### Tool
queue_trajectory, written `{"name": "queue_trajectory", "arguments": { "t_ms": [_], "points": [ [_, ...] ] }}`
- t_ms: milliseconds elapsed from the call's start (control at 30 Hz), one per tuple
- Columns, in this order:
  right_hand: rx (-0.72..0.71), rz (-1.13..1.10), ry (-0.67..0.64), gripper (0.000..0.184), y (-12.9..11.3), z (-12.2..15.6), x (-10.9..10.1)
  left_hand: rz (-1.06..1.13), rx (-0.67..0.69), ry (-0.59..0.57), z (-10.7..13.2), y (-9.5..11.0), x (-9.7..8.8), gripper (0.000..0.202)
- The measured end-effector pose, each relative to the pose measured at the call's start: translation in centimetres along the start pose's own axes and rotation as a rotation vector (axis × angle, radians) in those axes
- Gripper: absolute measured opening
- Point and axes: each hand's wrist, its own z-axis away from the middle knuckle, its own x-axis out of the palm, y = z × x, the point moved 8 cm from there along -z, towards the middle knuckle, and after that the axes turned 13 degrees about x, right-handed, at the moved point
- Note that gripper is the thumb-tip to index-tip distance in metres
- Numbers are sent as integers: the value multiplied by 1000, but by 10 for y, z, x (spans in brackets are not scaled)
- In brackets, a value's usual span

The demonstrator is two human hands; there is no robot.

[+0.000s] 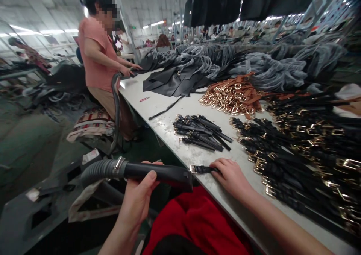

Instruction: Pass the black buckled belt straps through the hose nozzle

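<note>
My left hand (142, 189) is wrapped round a black hose nozzle (166, 175), which joins a grey corrugated hose (98, 169) at a metal clamp. The nozzle's flat mouth points right, close to the table's front edge. In my right hand (229, 176) is the end of a short black buckle strap (203, 169), its gold buckle facing the nozzle mouth. My right fingers are closed on the strap at the table edge. A small pile of similar black straps (201, 132) lies just beyond.
On the white table (162, 125), many black buckled straps (282, 157) spread along the right. Behind are brown straps with gold rings (232, 95) and black sheets (175, 80). A co-worker in a pink top (97, 55) stands at the far left side. A grey machine (53, 198) sits lower left.
</note>
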Motion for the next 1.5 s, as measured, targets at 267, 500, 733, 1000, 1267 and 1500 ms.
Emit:
{"name": "queue_trajectory", "arguments": {
  "t_ms": [267, 500, 733, 1000, 1267, 1500],
  "points": [
    [114, -141, -32, 19, 9, 20, 3, -22, 48, -101, -4, -16, 37, 35],
    [105, -182, -15, 19, 9, 18, 5, -89, 43, -244, -17, -34, 68, 33],
    [104, -188, -2, 17, 11, 18, 6, -148, 34, -312, -17, -34, 85, 35],
    [87, -193, -7, 17, 10, 18, 7, -199, 48, -310, -21, -29, 83, 34],
    [144, -216, 24, 25, 14, 19, 7, -230, 53, -335, -20, -30, 91, 29],
    [154, -230, 20, 27, 15, 19, 9, -229, 30, -376, -22, -32, 94, 31]
  ]
}}
